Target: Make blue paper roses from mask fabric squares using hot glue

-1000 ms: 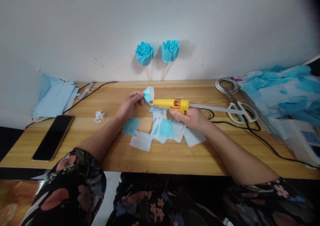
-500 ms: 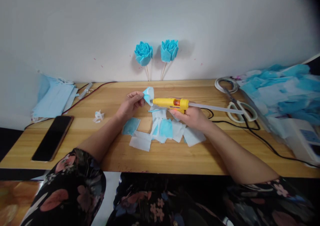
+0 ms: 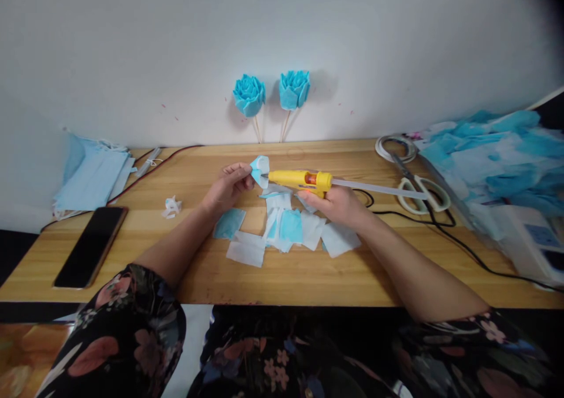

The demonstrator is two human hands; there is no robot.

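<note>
Between the thumb and fingers of my left hand [image 3: 232, 182] is a folded blue-and-white fabric petal [image 3: 259, 170], pinched closed. My right hand [image 3: 337, 203] is wrapped round a yellow hot glue gun [image 3: 296, 179], with a long translucent glue stick [image 3: 379, 188] sticking out of its back. The gun's nozzle is at the petal's lower right edge; whether it touches I cannot tell. Below both hands, several cut blue and white fabric squares [image 3: 245, 249] lie on the wooden table [image 3: 308, 280].
Two blue fabric flowers [image 3: 249, 95] on sticks lean at the wall. Blue face masks [image 3: 86, 175] and a phone [image 3: 91, 246] lie left, beside a white scrap [image 3: 171, 206]. At right are scissors [image 3: 425, 195], a black cord [image 3: 480, 260] and a bag of blue pieces [image 3: 497, 157].
The glue gun's nozzle has shifted slightly against the petal's edge, and the petal has turned a little in my left hand. The whole view has drifted slightly.
</note>
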